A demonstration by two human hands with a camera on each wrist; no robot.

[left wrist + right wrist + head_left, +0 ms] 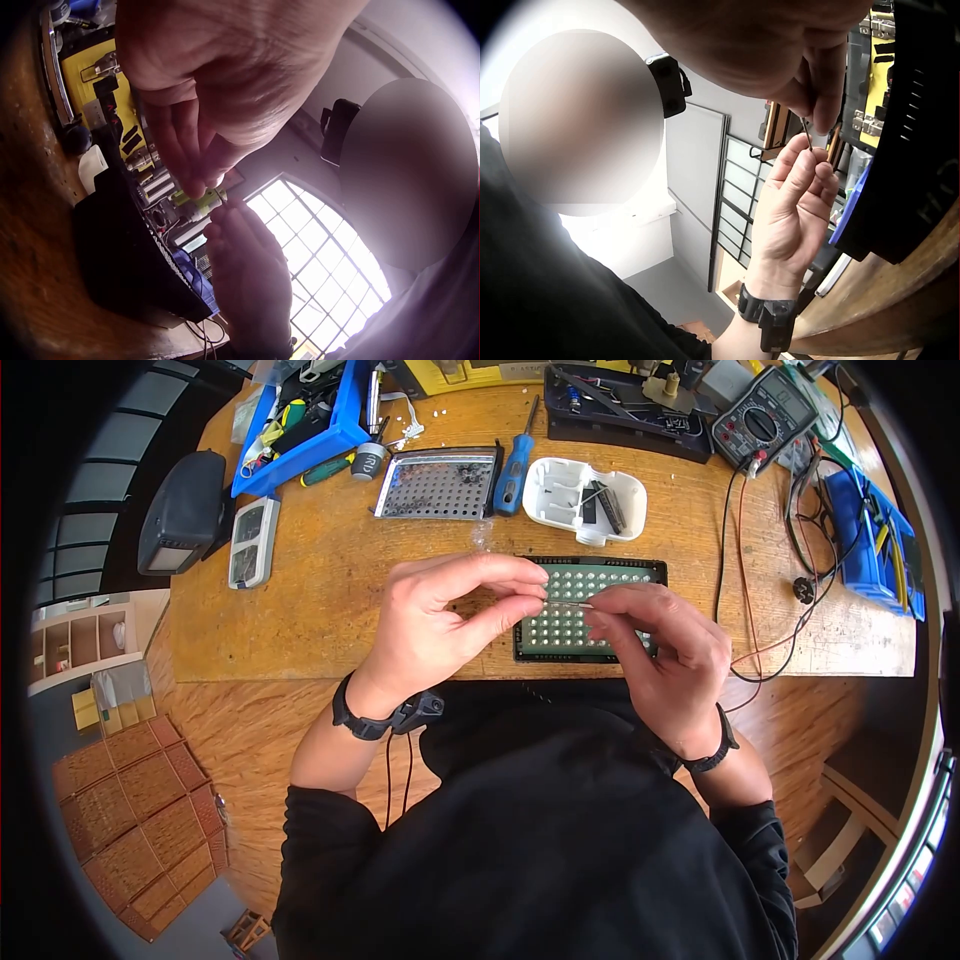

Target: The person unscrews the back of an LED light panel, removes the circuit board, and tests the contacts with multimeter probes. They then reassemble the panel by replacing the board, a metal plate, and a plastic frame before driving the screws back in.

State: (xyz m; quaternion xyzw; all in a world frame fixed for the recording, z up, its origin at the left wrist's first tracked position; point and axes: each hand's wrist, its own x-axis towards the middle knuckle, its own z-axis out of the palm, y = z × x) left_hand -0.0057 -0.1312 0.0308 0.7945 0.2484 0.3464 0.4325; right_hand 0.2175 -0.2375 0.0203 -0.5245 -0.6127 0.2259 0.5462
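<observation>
Between my two hands runs a thin metal rod [568,604], small and straight. My left hand [430,610] pinches one end between thumb and fingertips, and my right hand [680,650] pinches the other. In the right wrist view the rod [807,135] bridges the short gap between both sets of fingertips. Under the hands, at the table's front edge, is a dark-framed green circuit panel [600,648] with rows of round white LEDs. The hands hide part of its middle and right side.
Behind the panel are an opened white plastic case [560,510], a blue-handled screwdriver [514,475] and a perforated metal tray [440,500]. A blue bin [345,430] of tools stands back left. At the right are a multimeter [765,422], its leads and another blue bin [858,565].
</observation>
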